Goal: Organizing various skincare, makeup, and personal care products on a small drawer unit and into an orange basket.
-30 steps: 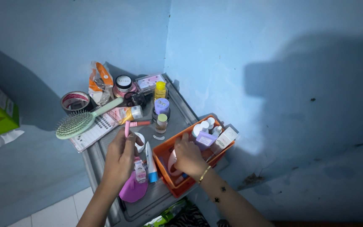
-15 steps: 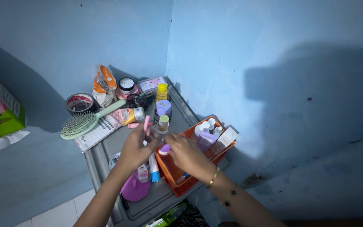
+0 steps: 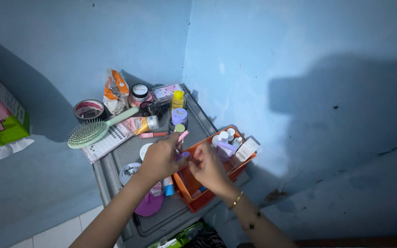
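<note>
Green hairbrush (image 3: 88, 132) lies far left of the orange basket (image 3: 197, 200), on the grey worktop (image 3: 161, 218). My left hand (image 3: 161, 158), at the basket's left rim, has its grip closed round a slim pink tube (image 3: 183, 136) that pokes up toward the corner. Between both hands, over the basket, a small purple piece (image 3: 183, 155). My right hand (image 3: 211, 169) is over the basket, fingers curled; whether its grip pinches the purple piece, I cannot tell.

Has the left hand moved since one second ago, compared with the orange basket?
Yes. The left hand moved right, toward the orange basket, meeting the right hand above its rim.
</note>
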